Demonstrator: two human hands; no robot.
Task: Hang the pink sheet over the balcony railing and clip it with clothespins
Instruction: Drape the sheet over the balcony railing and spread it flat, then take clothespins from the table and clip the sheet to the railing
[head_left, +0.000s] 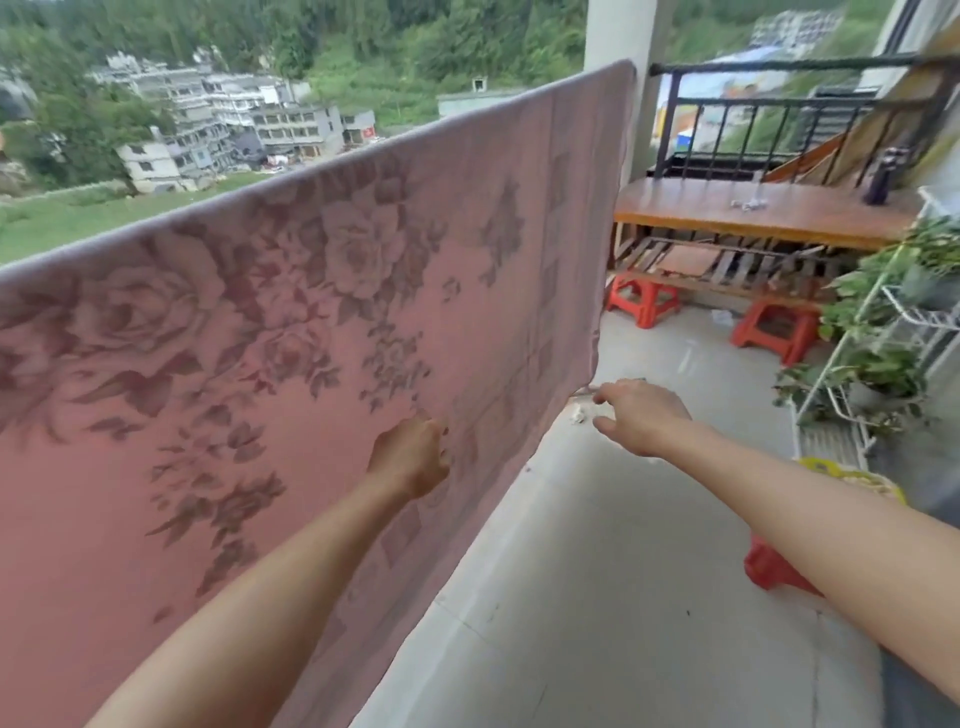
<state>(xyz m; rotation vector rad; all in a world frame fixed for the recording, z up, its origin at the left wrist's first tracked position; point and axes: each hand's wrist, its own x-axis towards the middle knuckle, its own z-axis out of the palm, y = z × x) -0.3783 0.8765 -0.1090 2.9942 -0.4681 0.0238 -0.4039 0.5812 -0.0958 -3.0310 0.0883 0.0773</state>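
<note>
Pink rose-patterned fabric sheet (322, 322) hanging flat, lower panel gripped by curled left hand (410, 460) fingers (440, 434), bottom corner pinched between right hand (644, 415) fingers (602, 398).

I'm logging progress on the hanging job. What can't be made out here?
Head view:
Railing: hidden under the pink sheet.
Clothespins: none discernible; pale bits on the wooden bench are too small.
Left hand: its own back hides the fingers' hold.
Right hand: blur hides whether it pinches the sheet's corner.
Sheet's left end: cut by the frame edge.
</note>
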